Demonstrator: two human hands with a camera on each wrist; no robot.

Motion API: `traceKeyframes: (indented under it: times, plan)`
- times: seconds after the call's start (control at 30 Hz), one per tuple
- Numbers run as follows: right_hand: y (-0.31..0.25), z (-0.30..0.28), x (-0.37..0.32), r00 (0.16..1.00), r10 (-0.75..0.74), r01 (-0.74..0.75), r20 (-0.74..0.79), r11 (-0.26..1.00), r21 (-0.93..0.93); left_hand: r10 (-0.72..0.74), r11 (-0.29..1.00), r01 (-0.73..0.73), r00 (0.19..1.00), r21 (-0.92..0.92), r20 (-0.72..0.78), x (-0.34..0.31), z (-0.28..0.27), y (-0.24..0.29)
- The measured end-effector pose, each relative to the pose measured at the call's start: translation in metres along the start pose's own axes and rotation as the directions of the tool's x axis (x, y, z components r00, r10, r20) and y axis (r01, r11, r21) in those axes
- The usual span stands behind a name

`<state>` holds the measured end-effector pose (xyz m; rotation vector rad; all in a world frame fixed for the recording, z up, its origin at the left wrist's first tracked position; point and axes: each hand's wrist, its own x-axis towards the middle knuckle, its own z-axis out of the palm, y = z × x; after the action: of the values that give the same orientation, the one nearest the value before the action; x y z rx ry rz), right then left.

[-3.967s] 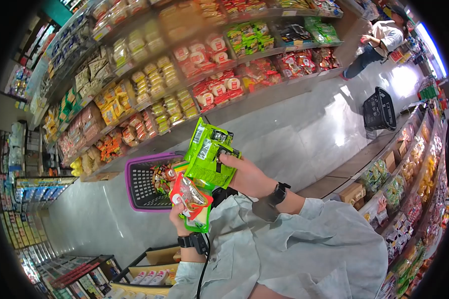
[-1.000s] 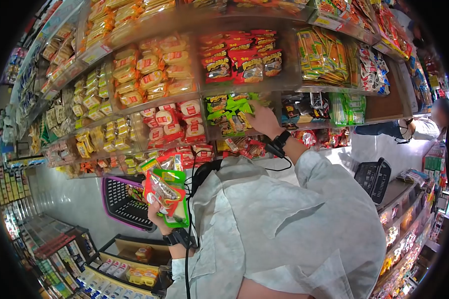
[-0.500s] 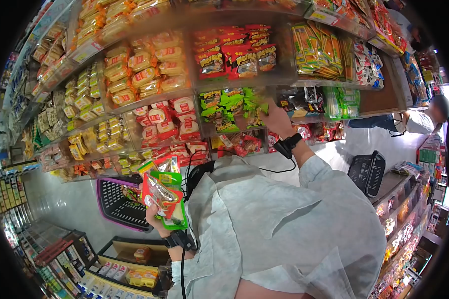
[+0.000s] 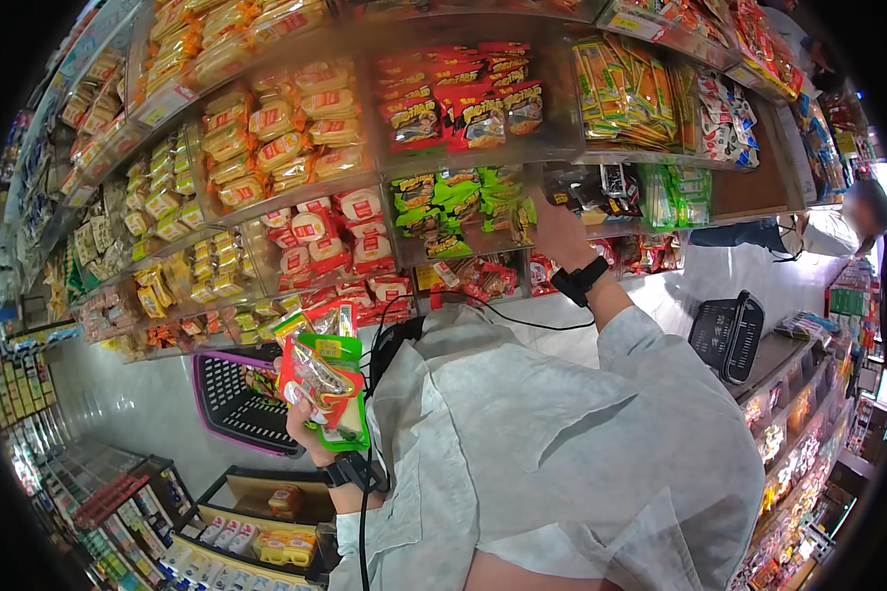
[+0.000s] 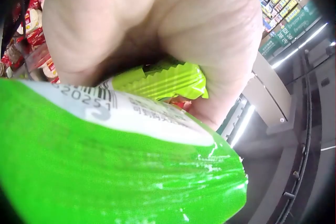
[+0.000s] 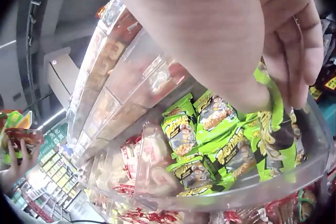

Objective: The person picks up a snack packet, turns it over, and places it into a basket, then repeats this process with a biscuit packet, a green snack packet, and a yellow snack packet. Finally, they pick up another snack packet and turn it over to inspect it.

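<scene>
Low in the head view, my left hand [image 4: 304,426] grips a bunch of snack packets, among them a red packet [image 4: 315,372] with a clear front and a green packet [image 4: 353,430]. Up close in the left wrist view, a bright green packet [image 5: 115,166] fills the front, with a yellow-green packet [image 5: 163,81] between thumb and fingers. My right hand [image 4: 552,232] is at the right side of a clear bin of green snack packets [image 4: 450,202]. In the right wrist view its thumb and fingers pinch the top of a green snack packet [image 6: 273,134]; its fingertips are partly hidden.
A purple-rimmed basket [image 4: 199,379] stands on the floor at left, packets inside. Red snack packets [image 4: 463,103] fill the bin above. A black basket [image 4: 727,340] and a person [image 4: 828,229] are at right. A dark cable [image 4: 367,492] hangs by my left arm.
Four seconds ago my right hand held green packets above the purple-rimmed basket; now it is at the bin. Within the last second it has shifted from the bin's middle to its right side.
</scene>
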<state>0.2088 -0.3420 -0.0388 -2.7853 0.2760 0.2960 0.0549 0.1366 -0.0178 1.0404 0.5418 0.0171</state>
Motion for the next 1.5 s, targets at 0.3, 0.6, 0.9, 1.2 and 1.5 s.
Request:
traceKeyframes:
  times: [0.3, 0.6, 0.9, 1.2, 1.5]
  plan:
    - [0.027, 0.024, 0.033, 0.954, -0.292, 0.277, -0.070, 0.946, -0.170, -0.007, 0.996, 0.008, 1.000, -0.089, 0.017, -0.005, 0.011, 0.000]
    - [-0.024, 0.069, 0.044, 0.900, -0.427, 0.434, -0.086, 0.896, 0.097, 0.026, 0.995, -0.028, 0.999, -0.095, -0.022, -0.012, 0.019, 0.007]
    - [-0.067, 0.118, 0.058, 0.883, -0.013, -0.026, 0.469, 0.997, 0.078, 0.033, 0.999, -0.034, 0.998, -0.022, -0.054, -0.016, 0.007, 0.002]
    - [-0.028, 0.119, 0.066, 0.904, 0.090, -0.409, 0.419, 0.471, 0.782, 0.003, 0.995, -0.011, 0.997, -0.104, -0.079, -0.010, -0.002, -0.003]
    - [-0.063, 0.070, 0.053, 0.930, -0.340, 0.360, -0.143, 0.755, 0.548, 0.013, 0.998, -0.017, 0.998, -0.056, -0.061, -0.005, 0.006, -0.001]
